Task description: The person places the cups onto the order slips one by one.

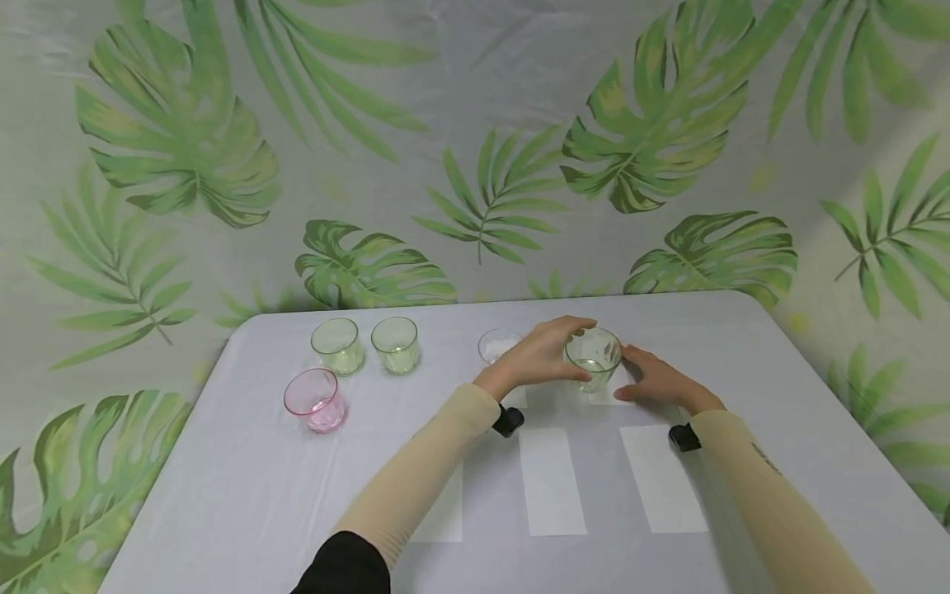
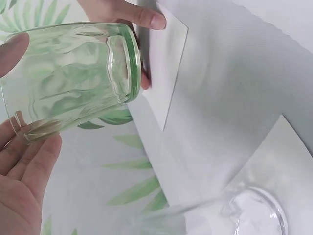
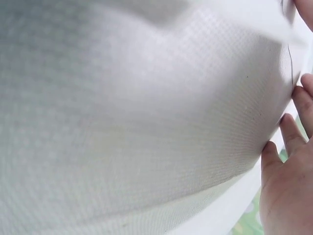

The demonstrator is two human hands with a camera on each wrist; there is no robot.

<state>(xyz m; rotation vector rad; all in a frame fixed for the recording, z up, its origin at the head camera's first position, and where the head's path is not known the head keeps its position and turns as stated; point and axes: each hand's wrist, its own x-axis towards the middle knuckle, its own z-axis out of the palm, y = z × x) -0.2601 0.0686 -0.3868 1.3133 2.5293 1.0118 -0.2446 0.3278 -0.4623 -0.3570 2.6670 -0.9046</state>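
Observation:
My left hand grips a pale green glass round its side, thumb on one side and fingers on the other. In the left wrist view the glass is held above the table, and its base is apart from the cloth. My right hand is just right of the glass, fingers extended. Its fingertips touch the white surface at a white paper strip, which lies partly under the glass in the head view. A clear glass stands left of it, partly hidden by my left hand.
Two green glasses and a pink glass stand at the back left of the white-clothed table. White paper strips lie in a row nearer the front, one partly hidden under my left forearm. A leaf-patterned cloth hangs behind.

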